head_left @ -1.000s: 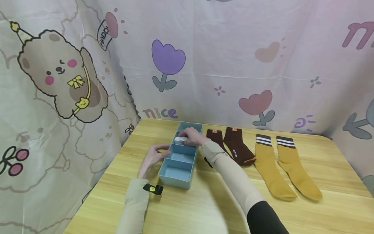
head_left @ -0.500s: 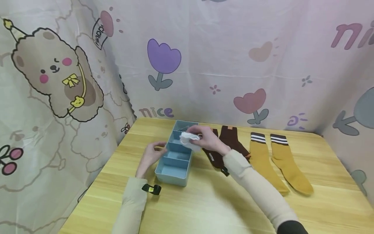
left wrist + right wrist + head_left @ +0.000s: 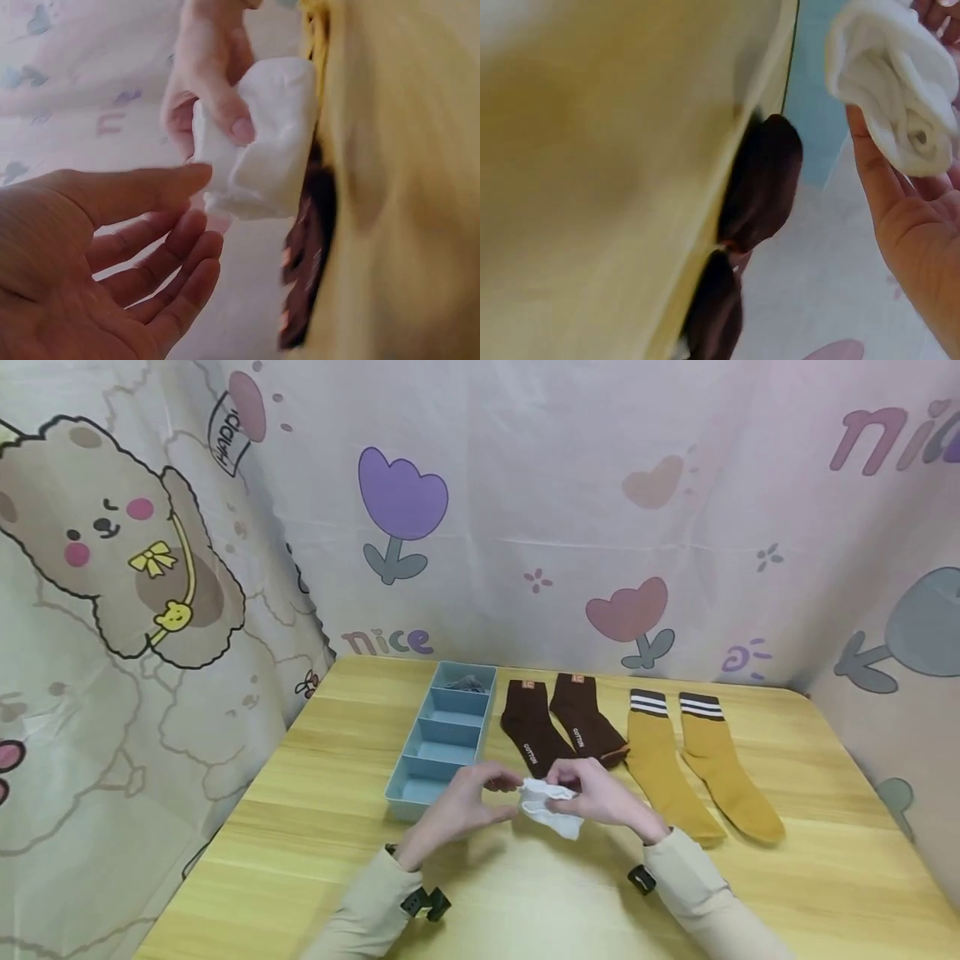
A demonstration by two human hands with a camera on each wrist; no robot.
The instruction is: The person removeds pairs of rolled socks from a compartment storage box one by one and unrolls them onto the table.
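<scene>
A rolled-up white sock bundle (image 3: 553,820) hangs above the table in front of me. My right hand (image 3: 606,797) pinches it from the right, the thumb lying across its white cloth in the left wrist view. From the left, my left hand (image 3: 467,800) reaches up to it with fingers parted and loosely bent. In the left wrist view the thumb tip (image 3: 199,177) of that hand comes right at the bundle's edge. The folded layers of the roll face the camera in the right wrist view.
Behind my left hand stands a blue divided box (image 3: 405,811), with something clear and crumpled (image 3: 467,683) in its far compartment. Two dark brown socks (image 3: 528,718) lie right of the box. Two mustard socks (image 3: 723,777) with striped cuffs lie farther right on the wooden table (image 3: 300,827).
My right hand has lifted the white sock bundle out of the box and brought it toward me. My left hand has left the box's side and moved right to the bundle.
</scene>
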